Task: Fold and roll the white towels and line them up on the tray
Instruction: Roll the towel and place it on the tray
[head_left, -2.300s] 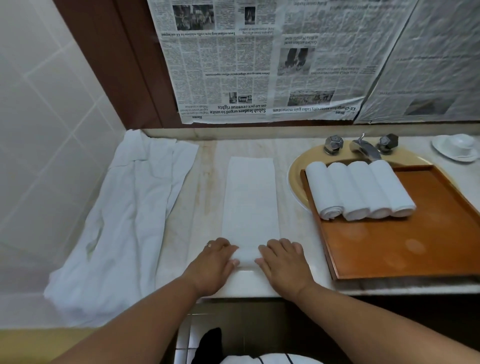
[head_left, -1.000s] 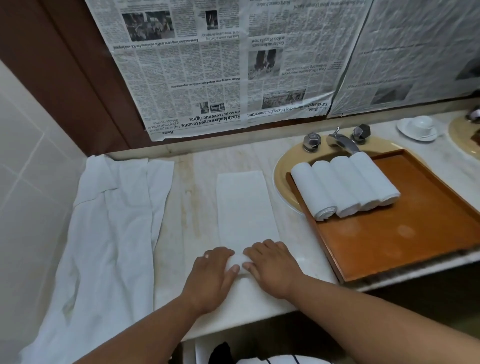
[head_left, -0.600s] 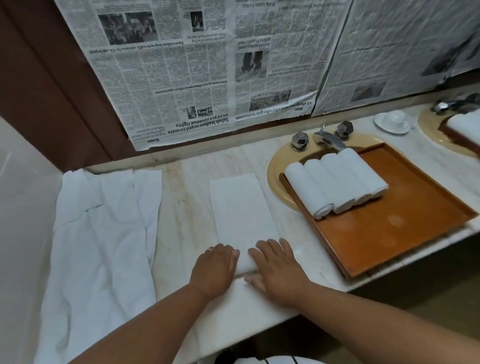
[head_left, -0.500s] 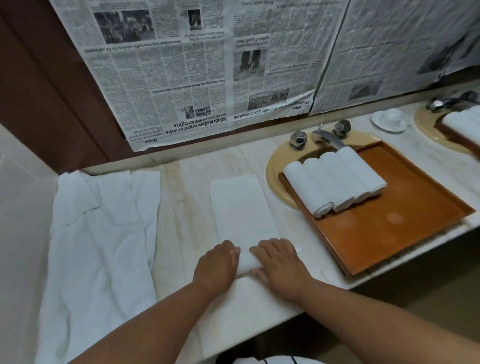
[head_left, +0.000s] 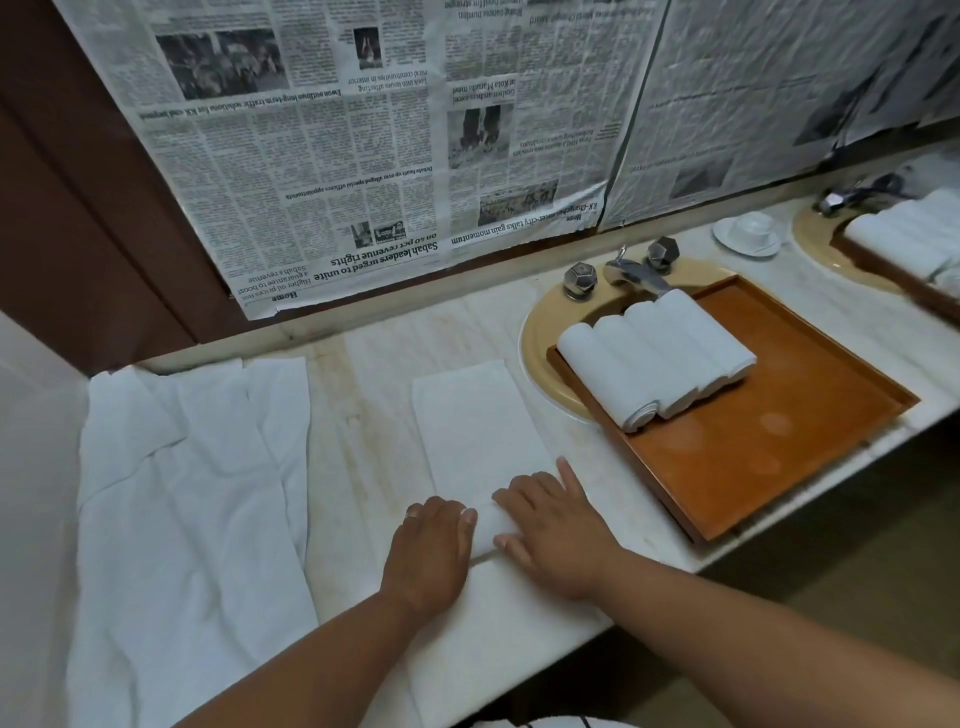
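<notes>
Head view: near the front edge of the tabletop (head_left: 374, 364), the left hand (head_left: 431, 551) curls its fingers over the rolled near end of the folded towel (head_left: 478, 426). The right hand (head_left: 556, 530) presses on that roll with its fingers nearly straight. Four rolled towels (head_left: 654, 358) lie side by side in the far left corner of the tray (head_left: 753, 457).

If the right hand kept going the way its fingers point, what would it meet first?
The right hand rests on the folded towel; going on, it would slide along the towel's flat, unrolled stretch. Past that, probably bare counter, then the newspaper.
</notes>
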